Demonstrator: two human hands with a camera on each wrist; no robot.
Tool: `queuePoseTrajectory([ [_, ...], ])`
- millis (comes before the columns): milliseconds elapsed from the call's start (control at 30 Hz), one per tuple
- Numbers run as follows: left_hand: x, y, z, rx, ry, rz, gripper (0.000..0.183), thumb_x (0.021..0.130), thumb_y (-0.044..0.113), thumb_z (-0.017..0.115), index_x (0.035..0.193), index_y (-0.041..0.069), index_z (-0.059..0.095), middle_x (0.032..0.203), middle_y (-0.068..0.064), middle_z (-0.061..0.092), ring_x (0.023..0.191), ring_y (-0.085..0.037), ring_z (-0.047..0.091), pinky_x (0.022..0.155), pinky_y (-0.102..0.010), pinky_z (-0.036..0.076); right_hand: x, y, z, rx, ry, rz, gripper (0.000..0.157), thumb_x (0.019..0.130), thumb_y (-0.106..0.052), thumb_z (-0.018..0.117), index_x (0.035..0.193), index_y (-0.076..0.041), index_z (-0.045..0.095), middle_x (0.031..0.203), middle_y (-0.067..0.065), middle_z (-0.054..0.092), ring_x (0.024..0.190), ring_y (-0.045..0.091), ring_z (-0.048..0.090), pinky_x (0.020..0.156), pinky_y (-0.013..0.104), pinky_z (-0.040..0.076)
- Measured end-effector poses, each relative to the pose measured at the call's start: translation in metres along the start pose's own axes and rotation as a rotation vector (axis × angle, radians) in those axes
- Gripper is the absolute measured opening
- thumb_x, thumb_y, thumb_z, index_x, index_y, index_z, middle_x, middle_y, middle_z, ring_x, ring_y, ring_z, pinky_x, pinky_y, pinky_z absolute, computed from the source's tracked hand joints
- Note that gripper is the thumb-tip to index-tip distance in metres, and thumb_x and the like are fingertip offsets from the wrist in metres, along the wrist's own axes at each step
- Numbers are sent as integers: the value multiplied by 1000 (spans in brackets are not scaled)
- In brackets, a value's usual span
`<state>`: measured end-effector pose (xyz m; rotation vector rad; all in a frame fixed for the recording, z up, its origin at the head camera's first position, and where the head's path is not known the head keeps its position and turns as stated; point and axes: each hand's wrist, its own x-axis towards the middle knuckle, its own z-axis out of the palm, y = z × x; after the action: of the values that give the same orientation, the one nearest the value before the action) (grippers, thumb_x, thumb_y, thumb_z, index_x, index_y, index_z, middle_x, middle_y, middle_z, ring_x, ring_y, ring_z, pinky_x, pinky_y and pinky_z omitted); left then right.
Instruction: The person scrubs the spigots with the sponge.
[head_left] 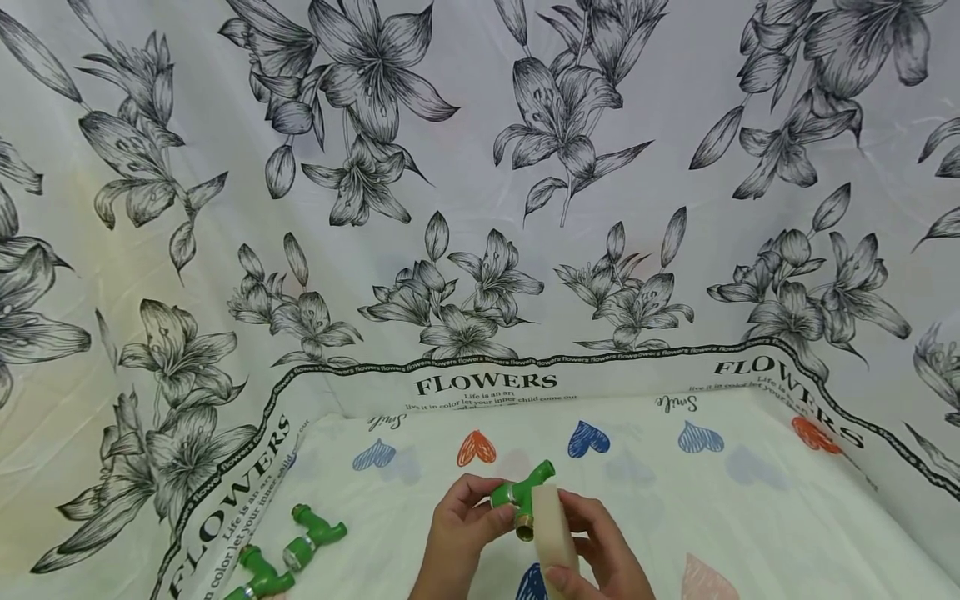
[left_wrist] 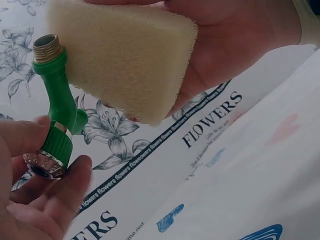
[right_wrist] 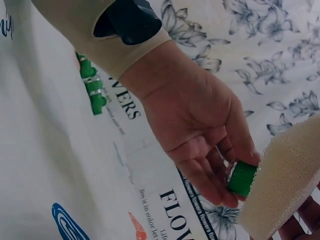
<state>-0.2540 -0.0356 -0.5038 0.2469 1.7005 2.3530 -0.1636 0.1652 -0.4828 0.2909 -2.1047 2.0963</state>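
Observation:
My left hand (head_left: 470,521) pinches a green tap (head_left: 528,493) by its ribbed knob, thumb on one side and fingers on the other. The tap has a brass threaded end, which points up in the left wrist view. A cream sponge (head_left: 553,529), a thick rectangular block, is gripped by my right hand (head_left: 600,550), thumb on the near side and fingers behind. In the left wrist view the sponge (left_wrist: 125,60) lies right against the tap's green body (left_wrist: 59,92). From the right wrist view, the sponge (right_wrist: 287,175) hides most of the tap beyond its green knob (right_wrist: 243,178).
Two more green taps, one farther back (head_left: 313,535) and one nearer (head_left: 260,575), lie on the left of the table cloth (head_left: 420,492), which is printed with hearts. A white sheet with black flowers (head_left: 465,192) hangs behind and at the sides.

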Motion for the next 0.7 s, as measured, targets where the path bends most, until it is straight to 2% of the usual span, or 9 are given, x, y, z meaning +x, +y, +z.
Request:
queuePoseTrajectory([
  [100, 0, -2, 3, 66, -50, 13, 41, 94, 1, 83, 131, -3, 66, 123, -17, 72, 112, -27, 70, 93, -37, 63, 0, 3, 2, -3, 18, -73, 59, 100, 3, 74, 152, -14, 54, 140, 14, 60, 115, 28, 62, 95, 34, 58],
  [200, -1, -6, 6, 117, -122, 23, 43, 93, -3, 81, 135, -2, 70, 122, -16, 73, 112, -25, 68, 91, -33, 62, -2, 8, 5, -51, 17, -159, 65, 97, 3, 78, 153, -18, 55, 138, 11, 61, 113, 27, 62, 91, 34, 59],
  [300, -1, -9, 10, 148, -168, 19, 43, 92, -7, 78, 134, -1, 74, 122, -15, 74, 110, -23, 69, 89, -31, 62, -2, 15, 6, -157, 27, -260, 72, 91, 0, 85, 154, -18, 56, 136, 5, 60, 112, 24, 61, 87, 35, 59],
  [400, -2, -11, 12, 176, -166, 1, 39, 91, -11, 77, 129, 0, 76, 120, -15, 75, 106, -23, 69, 88, -30, 62, 0, 20, 5, -270, 73, -307, 78, 84, -7, 94, 153, -23, 60, 133, -4, 61, 110, 18, 61, 84, 33, 57],
  [567, -3, -12, 14, 231, -138, -42, 37, 91, -15, 73, 123, 3, 78, 113, -12, 75, 101, -24, 70, 86, -33, 63, 4, 22, 1, -383, 127, -315, 81, 80, -12, 98, 151, -30, 62, 127, -10, 61, 107, 13, 60, 82, 31, 57],
  [700, -5, -10, 15, 226, -169, -29, 35, 90, -14, 74, 121, 1, 77, 110, -12, 75, 98, -22, 70, 85, -31, 63, 7, 20, -2, -402, 160, -254, 76, 83, -15, 96, 149, -32, 63, 125, -12, 60, 107, 11, 59, 83, 31, 58],
])
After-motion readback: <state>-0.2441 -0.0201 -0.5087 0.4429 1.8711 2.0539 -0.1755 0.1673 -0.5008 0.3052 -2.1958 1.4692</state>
